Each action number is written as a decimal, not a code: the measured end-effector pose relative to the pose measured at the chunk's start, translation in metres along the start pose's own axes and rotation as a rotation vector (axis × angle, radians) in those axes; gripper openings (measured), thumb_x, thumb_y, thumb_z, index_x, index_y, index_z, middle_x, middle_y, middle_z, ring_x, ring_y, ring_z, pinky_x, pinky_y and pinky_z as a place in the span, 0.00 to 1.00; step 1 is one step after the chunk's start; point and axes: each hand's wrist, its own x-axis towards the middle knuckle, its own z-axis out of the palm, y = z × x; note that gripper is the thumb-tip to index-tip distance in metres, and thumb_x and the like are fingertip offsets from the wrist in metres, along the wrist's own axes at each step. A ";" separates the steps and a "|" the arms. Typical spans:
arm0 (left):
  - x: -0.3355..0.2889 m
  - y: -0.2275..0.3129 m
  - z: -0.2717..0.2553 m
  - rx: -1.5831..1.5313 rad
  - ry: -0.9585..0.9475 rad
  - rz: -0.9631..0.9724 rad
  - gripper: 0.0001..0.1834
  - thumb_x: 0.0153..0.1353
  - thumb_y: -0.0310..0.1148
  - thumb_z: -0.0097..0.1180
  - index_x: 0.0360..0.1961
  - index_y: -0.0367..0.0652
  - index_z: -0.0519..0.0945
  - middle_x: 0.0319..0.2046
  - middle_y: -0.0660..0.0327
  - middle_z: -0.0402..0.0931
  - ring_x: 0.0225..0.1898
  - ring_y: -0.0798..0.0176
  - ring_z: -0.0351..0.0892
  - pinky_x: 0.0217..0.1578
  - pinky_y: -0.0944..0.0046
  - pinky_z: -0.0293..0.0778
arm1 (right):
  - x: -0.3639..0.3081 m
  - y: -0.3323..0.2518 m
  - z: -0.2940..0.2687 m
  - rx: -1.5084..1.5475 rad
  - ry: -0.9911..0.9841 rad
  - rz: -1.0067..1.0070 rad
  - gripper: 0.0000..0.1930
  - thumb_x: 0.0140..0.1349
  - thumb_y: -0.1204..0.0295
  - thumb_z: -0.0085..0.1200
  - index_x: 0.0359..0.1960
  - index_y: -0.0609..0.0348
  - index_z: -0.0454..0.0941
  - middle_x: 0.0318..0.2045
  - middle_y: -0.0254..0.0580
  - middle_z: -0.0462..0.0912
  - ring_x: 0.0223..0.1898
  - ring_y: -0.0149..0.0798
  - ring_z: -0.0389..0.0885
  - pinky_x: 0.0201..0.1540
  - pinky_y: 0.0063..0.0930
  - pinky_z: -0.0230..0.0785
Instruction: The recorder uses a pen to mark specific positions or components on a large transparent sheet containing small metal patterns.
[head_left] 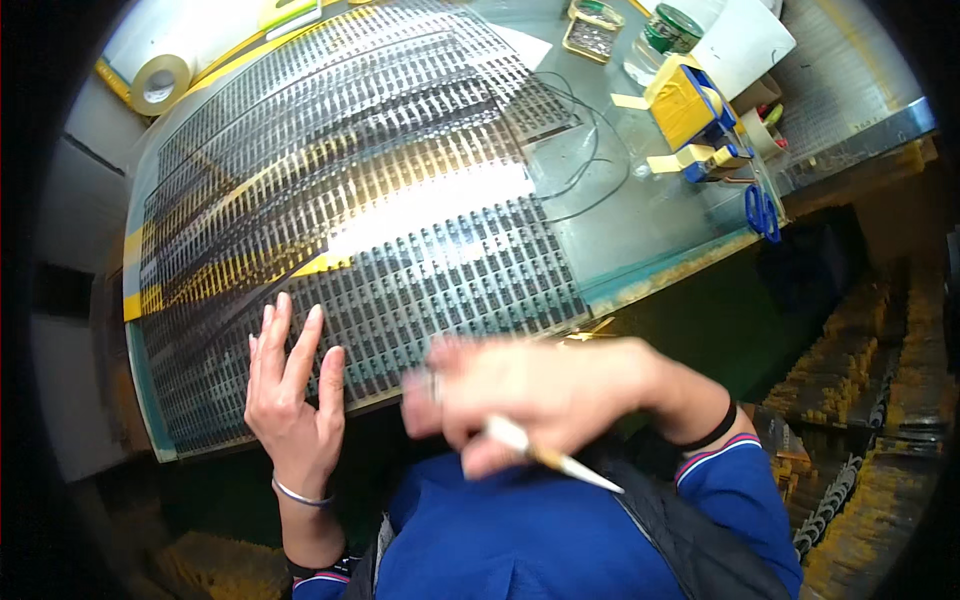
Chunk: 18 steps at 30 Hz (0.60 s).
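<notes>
A large glossy sheet (430,290) with rows of small dark repeated marks covers much of the glass-topped table. My left hand (295,385), fingers spread, is at the sheet's near left part; I cannot tell whether it touches. My right hand (540,390) is in front of the table's near edge, close to my body and smeared by motion. It grips a slim pointed tool (550,458), white with a yellowish band, its tip toward my lower right. The tool's exact kind is not clear.
Yellow and blue tape dispensers (685,105) and blue-handled scissors (762,212) are at the table's right. A green-lidded jar (668,35) and a small container of metal bits (592,38) stand behind. A tape roll (160,84) is far left; a thin dark cable (620,150) curls across the glass.
</notes>
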 end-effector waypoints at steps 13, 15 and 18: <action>-0.025 -0.061 -0.035 -0.475 0.204 -0.326 0.28 0.65 0.27 0.54 0.66 0.36 0.64 0.64 0.49 0.67 0.66 0.55 0.63 0.65 0.59 0.55 | -0.056 -0.021 -0.010 0.346 0.632 0.266 0.11 0.68 0.66 0.51 0.39 0.65 0.72 0.52 0.61 0.78 0.60 0.52 0.73 0.65 0.43 0.58; -0.034 -0.078 -0.041 -0.359 0.243 -0.361 0.28 0.65 0.28 0.55 0.66 0.36 0.64 0.64 0.49 0.67 0.66 0.55 0.63 0.65 0.59 0.56 | -0.054 -0.011 -0.024 0.098 0.731 0.311 0.13 0.69 0.65 0.49 0.44 0.64 0.69 0.56 0.63 0.74 0.64 0.50 0.68 0.67 0.42 0.53; -0.045 -0.096 -0.045 -0.207 0.263 -0.412 0.29 0.64 0.32 0.58 0.65 0.38 0.67 0.64 0.49 0.66 0.67 0.53 0.63 0.66 0.56 0.55 | -0.046 0.006 -0.045 -0.119 0.738 0.382 0.14 0.69 0.66 0.49 0.49 0.63 0.66 0.63 0.64 0.66 0.68 0.49 0.60 0.69 0.39 0.47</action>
